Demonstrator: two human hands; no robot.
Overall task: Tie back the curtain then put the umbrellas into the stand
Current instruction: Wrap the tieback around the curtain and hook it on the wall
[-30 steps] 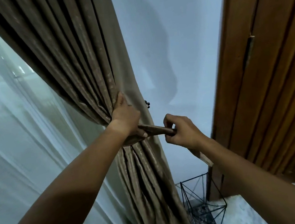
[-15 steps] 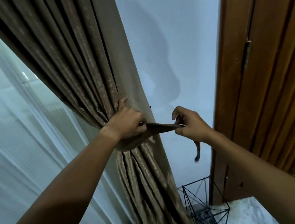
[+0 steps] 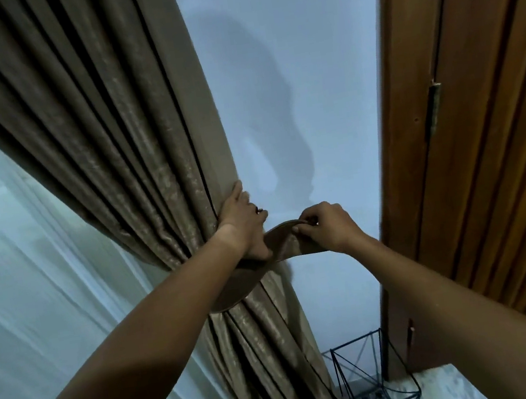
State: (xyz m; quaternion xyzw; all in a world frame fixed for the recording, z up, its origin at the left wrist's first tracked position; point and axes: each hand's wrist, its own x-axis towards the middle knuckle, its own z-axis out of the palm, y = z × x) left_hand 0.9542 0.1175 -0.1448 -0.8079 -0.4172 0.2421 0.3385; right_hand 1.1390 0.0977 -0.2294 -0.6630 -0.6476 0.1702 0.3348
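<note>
Your right hand (image 3: 329, 227) pinches the free end of the tie-back band (image 3: 281, 244): fingertips (image 3: 306, 225) curled together and clamped over its top edge. Your left hand (image 3: 241, 226) sits just to the left, fingers wrapped around the gathered curtain (image 3: 129, 123), pressing the bundle at its waist. Thumb side is hidden, so I can't tell how tight that grip is.

Key relation: the band runs from your right fingertips leftward and down, passes under your left wrist and loops round the front of the bundle. Its long axis is roughly horizontal, sagging at the left. A small dark hook (image 3: 258, 210) shows at your left knuckles, touching or just behind them, up and left of your right fingertips. Right hand holds the end, so my read is that it does the hooking; left only holds the bundle.

Risk, as I judge it: your left hand partly covers the hook, so the end may need to be threaded past your knuckles.

Outward: plain pale wall (image 3: 290, 94) behind both hands, sheer white drape (image 3: 27, 266) left of the curtain, wooden door (image 3: 482, 134) to the right of your right arm. Black wire stand (image 3: 375, 383) sits on the floor below your right forearm, near the curtain hem. No umbrellas in view. Stand step not yet started.
</note>
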